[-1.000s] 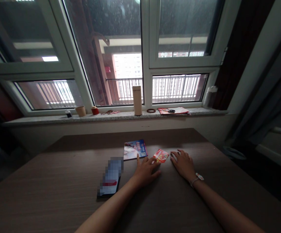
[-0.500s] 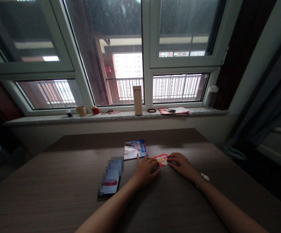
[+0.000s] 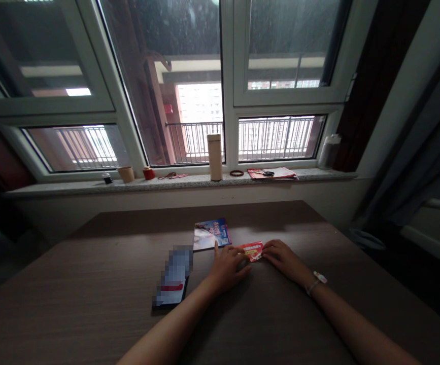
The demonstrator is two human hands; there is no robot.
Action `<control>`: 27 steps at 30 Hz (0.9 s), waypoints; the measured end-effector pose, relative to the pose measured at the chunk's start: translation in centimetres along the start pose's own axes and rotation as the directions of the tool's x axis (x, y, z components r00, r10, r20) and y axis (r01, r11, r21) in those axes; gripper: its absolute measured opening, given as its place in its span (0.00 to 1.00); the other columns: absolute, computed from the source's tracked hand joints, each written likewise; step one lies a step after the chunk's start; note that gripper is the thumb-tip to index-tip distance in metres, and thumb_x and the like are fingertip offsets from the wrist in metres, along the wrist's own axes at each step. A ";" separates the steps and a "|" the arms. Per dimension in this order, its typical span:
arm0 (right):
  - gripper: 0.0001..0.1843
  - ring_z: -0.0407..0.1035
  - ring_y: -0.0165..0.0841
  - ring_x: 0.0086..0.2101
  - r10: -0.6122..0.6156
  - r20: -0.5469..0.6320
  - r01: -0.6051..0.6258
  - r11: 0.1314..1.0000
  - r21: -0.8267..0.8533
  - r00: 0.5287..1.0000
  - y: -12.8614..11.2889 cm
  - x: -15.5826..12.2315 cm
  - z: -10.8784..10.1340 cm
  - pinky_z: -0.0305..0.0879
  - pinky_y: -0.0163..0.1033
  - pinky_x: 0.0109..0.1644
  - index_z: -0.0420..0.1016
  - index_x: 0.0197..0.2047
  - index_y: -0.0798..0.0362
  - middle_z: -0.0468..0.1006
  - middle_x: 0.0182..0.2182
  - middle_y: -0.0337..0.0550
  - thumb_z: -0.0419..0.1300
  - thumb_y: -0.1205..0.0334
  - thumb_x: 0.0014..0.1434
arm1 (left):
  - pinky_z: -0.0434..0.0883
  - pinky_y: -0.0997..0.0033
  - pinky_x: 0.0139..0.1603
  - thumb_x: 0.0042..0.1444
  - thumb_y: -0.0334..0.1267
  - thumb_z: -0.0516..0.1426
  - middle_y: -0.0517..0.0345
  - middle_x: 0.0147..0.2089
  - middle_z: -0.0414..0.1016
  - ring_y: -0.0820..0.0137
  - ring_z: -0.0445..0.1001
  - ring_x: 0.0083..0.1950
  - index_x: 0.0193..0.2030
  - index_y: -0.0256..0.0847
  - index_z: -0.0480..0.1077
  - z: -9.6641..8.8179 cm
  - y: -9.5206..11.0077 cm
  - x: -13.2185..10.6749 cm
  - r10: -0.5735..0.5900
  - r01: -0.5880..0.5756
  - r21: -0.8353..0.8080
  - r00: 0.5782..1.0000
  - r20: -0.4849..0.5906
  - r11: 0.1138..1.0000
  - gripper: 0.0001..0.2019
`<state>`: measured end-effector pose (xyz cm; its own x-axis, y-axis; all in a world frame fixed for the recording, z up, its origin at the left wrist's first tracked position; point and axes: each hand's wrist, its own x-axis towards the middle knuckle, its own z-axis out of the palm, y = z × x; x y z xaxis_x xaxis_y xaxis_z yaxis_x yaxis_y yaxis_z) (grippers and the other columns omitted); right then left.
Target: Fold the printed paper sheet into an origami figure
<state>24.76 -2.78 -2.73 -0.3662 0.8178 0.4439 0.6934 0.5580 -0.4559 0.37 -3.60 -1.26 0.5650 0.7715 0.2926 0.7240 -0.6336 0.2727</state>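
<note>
Between my two hands a small red printed piece of paper (image 3: 254,250), with white and yellow lettering, lies on the brown table (image 3: 90,284). My left hand (image 3: 226,267) holds its left part, the fingers bent over it and covering that side; the little finger sticks out. At the right edge, my right hand (image 3: 285,259) grips the paper with fingertips close together; its thumb is partly hidden. A white bracelet (image 3: 314,283) circles the right wrist. Just beyond my left hand lies a blue and pink printed booklet (image 3: 210,234).
Left of my left forearm lies a phone (image 3: 172,279) with a blurred screen. Along the windowsill (image 3: 189,181) stand a beige flask (image 3: 214,158), a paper cup (image 3: 126,174), a red spool (image 3: 148,174), scissors (image 3: 268,174) on papers and a clear bottle (image 3: 329,152).
The red paper shows a flatter, straighter outline between my hands than before. Both hands have stayed almost in place.
</note>
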 end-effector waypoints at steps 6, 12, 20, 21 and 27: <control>0.12 0.70 0.38 0.43 0.069 -0.118 -0.072 0.997 -0.017 0.991 -0.5 0.1 0.4 0.66 0.45 0.51 0.73 0.45 0.50 0.77 0.41 0.45 0.57 0.53 0.62 | 0.36 0.36 0.68 0.61 0.48 0.55 0.62 0.57 0.71 0.60 0.62 0.61 0.49 0.55 0.73 0.1 -0.1 0.1 0.023 -0.022 -0.045 1.000 0.020 0.999 0.11; 0.10 0.69 0.38 0.42 0.072 -0.149 -0.081 0.995 -0.054 0.986 -1.7 0.4 0.3 0.65 0.45 0.50 0.71 0.38 0.50 0.76 0.38 0.43 0.57 0.53 0.62 | 0.38 0.42 0.69 0.61 0.45 0.55 0.61 0.59 0.70 0.62 0.60 0.63 0.49 0.54 0.72 0.1 -0.2 0.3 0.040 -0.036 -0.074 0.998 0.044 0.997 0.10; 0.11 0.69 0.37 0.47 -0.038 -0.134 0.030 0.998 -0.061 0.990 -1.7 0.5 0.6 0.64 0.46 0.55 0.74 0.47 0.48 0.75 0.46 0.46 0.53 0.60 0.64 | 0.37 0.43 0.70 0.64 0.43 0.52 0.57 0.59 0.70 0.62 0.62 0.62 0.53 0.50 0.69 -0.3 0.1 0.4 0.023 -0.018 -0.076 0.998 0.065 0.997 0.12; 0.12 0.69 0.37 0.48 -0.042 -0.132 0.034 0.997 -0.064 0.990 -1.6 0.5 0.7 0.64 0.47 0.56 0.74 0.48 0.47 0.75 0.46 0.46 0.53 0.60 0.64 | 0.37 0.43 0.70 0.64 0.43 0.52 0.57 0.59 0.70 0.62 0.63 0.62 0.52 0.50 0.69 -0.2 0.1 0.4 0.021 -0.017 -0.075 0.998 0.061 0.997 0.12; 0.14 0.67 0.37 0.51 -0.057 -0.128 0.043 0.993 -0.111 0.990 -1.7 0.4 1.1 0.63 0.48 0.58 0.75 0.51 0.45 0.73 0.50 0.46 0.54 0.60 0.64 | 0.36 0.41 0.70 0.63 0.44 0.54 0.59 0.62 0.67 0.62 0.61 0.64 0.53 0.51 0.68 0.2 -0.1 0.4 0.022 -0.020 -0.030 0.998 0.059 0.999 0.13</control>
<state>22.77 -3.24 -2.64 -0.3232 0.7598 0.5642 0.7414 0.5738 -0.3480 0.59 -3.19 -1.40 0.6030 0.7597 0.2435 0.7004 -0.6503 0.2944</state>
